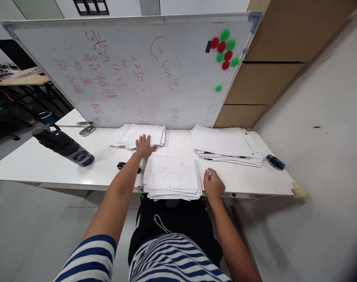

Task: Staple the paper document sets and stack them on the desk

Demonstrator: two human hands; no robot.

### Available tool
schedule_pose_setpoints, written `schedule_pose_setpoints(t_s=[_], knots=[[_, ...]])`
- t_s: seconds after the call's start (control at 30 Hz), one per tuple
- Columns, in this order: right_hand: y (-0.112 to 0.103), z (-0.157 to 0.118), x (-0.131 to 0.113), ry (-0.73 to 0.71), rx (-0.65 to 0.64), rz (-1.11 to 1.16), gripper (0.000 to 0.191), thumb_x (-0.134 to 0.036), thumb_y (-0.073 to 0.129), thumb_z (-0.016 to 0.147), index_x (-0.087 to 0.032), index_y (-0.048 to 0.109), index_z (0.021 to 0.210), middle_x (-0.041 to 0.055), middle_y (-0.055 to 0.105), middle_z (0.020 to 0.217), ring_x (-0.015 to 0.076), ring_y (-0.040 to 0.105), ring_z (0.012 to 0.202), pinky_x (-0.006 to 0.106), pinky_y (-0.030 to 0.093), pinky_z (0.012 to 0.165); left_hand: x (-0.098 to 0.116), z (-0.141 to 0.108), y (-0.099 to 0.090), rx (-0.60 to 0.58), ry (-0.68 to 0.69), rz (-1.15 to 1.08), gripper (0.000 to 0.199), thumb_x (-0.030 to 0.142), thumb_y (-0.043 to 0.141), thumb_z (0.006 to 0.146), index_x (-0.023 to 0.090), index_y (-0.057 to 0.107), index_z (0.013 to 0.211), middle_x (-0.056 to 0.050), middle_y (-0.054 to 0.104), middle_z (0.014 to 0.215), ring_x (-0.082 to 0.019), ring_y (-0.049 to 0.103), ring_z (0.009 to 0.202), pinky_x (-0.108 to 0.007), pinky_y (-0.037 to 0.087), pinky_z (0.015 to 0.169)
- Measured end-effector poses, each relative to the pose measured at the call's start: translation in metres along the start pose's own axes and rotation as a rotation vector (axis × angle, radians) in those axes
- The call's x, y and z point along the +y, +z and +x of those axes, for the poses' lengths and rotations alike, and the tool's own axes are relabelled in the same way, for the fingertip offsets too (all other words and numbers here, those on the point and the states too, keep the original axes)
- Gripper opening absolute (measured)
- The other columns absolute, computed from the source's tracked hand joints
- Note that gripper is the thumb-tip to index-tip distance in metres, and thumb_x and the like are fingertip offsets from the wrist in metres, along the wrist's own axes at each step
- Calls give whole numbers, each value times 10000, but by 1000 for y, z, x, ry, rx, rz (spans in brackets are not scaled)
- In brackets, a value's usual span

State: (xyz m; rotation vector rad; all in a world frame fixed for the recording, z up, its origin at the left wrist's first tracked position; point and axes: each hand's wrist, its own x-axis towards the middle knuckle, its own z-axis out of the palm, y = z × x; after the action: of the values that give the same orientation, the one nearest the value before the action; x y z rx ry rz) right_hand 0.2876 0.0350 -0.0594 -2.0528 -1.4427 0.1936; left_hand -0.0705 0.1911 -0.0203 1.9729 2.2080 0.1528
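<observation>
My left hand (144,146) is open, its fingers spread over the near right edge of a pile of white paper sheets (131,135) below the whiteboard. Right in front of my body lies a thick stack of papers (174,174), its top sheet bearing faint drawn marks. Beside that stack's right edge, my right hand (214,185) is closed, fingers curled. Something small and whitish shows at its fingertips, too small to name. Farther right is another pile of sheets (225,141), slightly fanned at its near edge.
A whiteboard (122,98) with red writing and round magnets stands along the desk's back. A dark bottle (65,147) stands at left, near a computer mouse (86,131). A black object (121,166) lies partly behind my left forearm. Another dark object (275,162) is at right.
</observation>
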Motion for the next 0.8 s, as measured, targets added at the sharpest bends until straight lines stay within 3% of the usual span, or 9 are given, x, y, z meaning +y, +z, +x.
schedule_pose_setpoints(t_s=[0.3, 0.47, 0.57, 0.67, 0.8], knots=[[5, 0, 4, -24, 50, 24, 390, -401, 438, 970, -183, 698, 1162, 86, 741, 861, 208, 620, 734, 273, 307, 623, -5, 9, 0, -82, -47, 0, 1011, 797, 296, 808, 176, 106, 1583, -142, -52, 1650, -364, -88, 1507, -558, -11, 1183], [2, 1, 0, 4, 31, 31, 383, -395, 437, 970, -186, 697, 1158, 80, 743, 853, 206, 620, 727, 275, 297, 617, -3, 13, -4, -51, -92, -152, 737, 633, 260, 915, 254, 270, 1547, -106, 61, 1659, -338, -12, 1518, -572, 50, 1175], [1, 3, -1, 9, 13, 30, 386, -395, 431, 972, -183, 691, 1162, 79, 741, 858, 201, 617, 727, 275, 291, 616, 0, 15, -18, 6, -116, -293, 581, 560, 403, 898, 244, 537, 1367, -147, 318, 1582, -374, 216, 1474, -568, 165, 1149], [0, 3, -1, 1, 19, 33, 388, -394, 421, 975, -182, 683, 1167, 80, 739, 871, 198, 615, 730, 277, 286, 614, 1, 14, -37, 43, -127, -429, 501, 526, 438, 893, 152, 668, 1134, -194, 616, 1289, -355, 545, 1220, -481, 392, 1010], [2, 1, 0, -21, 18, 39, 391, -394, 412, 975, -183, 681, 1165, 81, 734, 861, 200, 613, 731, 278, 281, 607, 7, -1, -56, 153, -125, -612, 532, 566, 465, 874, 96, 706, 944, -136, 725, 908, -278, 656, 891, -343, 484, 742]])
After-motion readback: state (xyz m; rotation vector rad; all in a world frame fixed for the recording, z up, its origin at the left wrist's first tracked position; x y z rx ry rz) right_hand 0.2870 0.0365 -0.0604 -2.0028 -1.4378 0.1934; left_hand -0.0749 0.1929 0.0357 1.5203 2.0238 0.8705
